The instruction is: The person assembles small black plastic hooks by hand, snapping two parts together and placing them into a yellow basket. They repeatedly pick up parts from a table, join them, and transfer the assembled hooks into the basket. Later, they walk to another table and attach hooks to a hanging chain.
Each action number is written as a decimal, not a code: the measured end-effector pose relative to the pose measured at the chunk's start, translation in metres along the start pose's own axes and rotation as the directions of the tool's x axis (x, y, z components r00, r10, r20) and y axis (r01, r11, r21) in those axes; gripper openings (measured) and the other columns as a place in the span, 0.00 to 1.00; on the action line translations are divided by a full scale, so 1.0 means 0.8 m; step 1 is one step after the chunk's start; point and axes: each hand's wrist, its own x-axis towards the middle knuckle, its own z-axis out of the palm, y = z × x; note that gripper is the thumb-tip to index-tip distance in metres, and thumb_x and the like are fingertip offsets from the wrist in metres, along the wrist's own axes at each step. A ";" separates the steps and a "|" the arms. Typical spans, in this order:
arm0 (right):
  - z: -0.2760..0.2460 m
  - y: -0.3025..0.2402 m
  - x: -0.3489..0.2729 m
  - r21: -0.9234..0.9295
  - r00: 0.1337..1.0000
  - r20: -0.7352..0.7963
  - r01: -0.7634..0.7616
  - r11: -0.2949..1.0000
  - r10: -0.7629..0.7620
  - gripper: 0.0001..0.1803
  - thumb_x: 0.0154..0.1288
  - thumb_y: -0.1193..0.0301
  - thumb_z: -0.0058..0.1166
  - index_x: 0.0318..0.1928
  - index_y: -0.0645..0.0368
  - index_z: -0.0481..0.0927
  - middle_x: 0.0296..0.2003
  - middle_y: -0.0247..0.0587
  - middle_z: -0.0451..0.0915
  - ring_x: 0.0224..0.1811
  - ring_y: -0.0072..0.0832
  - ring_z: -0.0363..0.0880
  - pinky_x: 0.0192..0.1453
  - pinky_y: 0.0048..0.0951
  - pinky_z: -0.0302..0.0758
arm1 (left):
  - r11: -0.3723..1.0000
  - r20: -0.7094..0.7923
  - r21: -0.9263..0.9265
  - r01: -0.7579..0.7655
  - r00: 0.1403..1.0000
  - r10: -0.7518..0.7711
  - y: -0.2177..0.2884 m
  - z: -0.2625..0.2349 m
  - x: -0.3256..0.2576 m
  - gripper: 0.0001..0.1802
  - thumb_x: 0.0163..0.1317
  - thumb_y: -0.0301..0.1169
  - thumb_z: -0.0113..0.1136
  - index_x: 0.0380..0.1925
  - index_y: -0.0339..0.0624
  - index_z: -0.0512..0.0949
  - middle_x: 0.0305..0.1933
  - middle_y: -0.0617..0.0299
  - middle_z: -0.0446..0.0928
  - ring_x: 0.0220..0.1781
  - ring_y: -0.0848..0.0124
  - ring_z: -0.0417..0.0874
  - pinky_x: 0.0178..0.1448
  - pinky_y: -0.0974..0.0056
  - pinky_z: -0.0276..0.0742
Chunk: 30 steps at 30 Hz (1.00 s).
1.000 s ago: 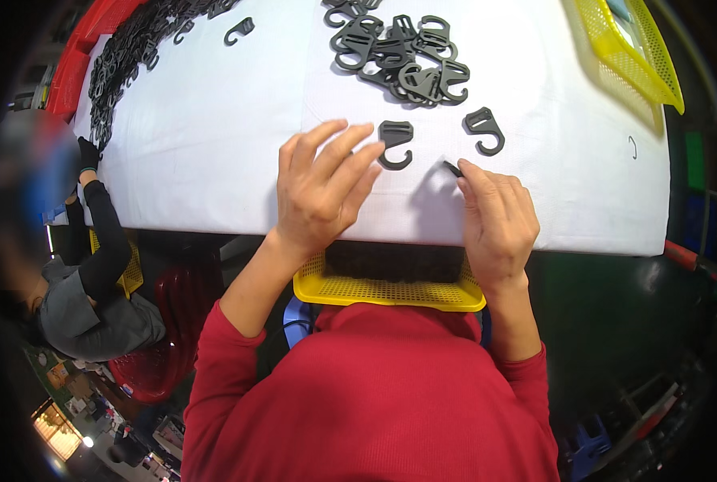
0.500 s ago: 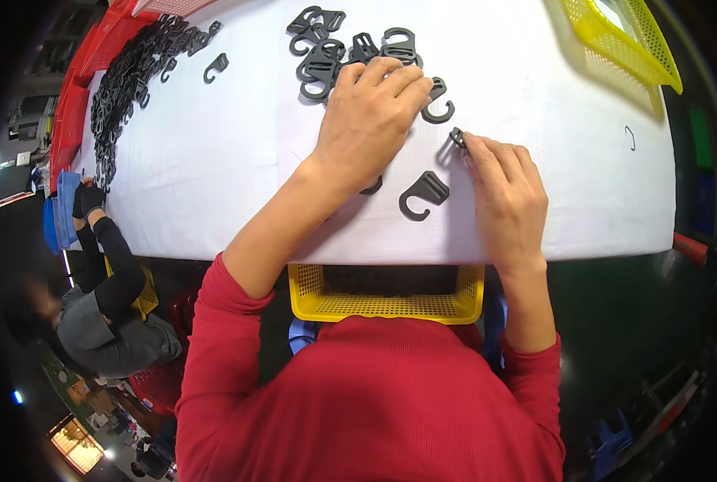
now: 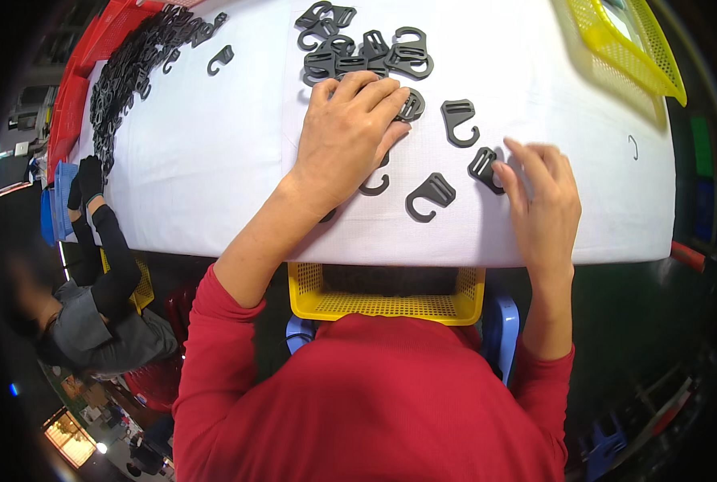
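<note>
Black plastic hooks with slotted ends lie on the white tabletop. My left hand (image 3: 350, 120) reaches over the near edge of a cluster of hooks (image 3: 411, 60). Between its index fingertip and thumb sits one hook (image 3: 411, 104), partly covered; the other fingertips rest on the cluster. At the right, my right hand (image 3: 545, 189) has its fingers apart, with the thumb tip at the edge of a flat-lying hook (image 3: 484, 169). Separate hooks lie between the hands: an upper one (image 3: 459, 122) and a lower one (image 3: 432, 198). Another hook (image 3: 374, 186) shows partly beside my left wrist.
A big heap of black hooks (image 3: 125, 76) lies at the far left beside red baskets (image 3: 69, 120). A yellow basket (image 3: 628, 48) stands at the far right. Another yellow basket (image 3: 387, 305) is below the table edge at my lap. At left, a co-worker's gloved hands (image 3: 88, 181) are by a blue basket.
My right hand has let go of the hook it held raised; that hook now lies flat. The hand has shifted right and down. My left hand has drawn back left, uncovering more of the cluster.
</note>
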 end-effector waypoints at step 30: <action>0.022 -0.017 0.082 0.189 0.990 -0.103 0.111 0.976 -0.092 0.10 0.52 0.85 0.57 0.35 0.60 0.77 0.32 0.37 0.77 0.31 0.29 0.79 0.36 0.28 0.75 | 0.997 -0.134 -0.068 -0.024 0.991 0.015 -0.024 -0.007 -0.005 0.13 0.57 0.32 0.64 0.41 0.40 0.81 0.45 0.64 0.79 0.47 0.65 0.75 0.47 0.61 0.71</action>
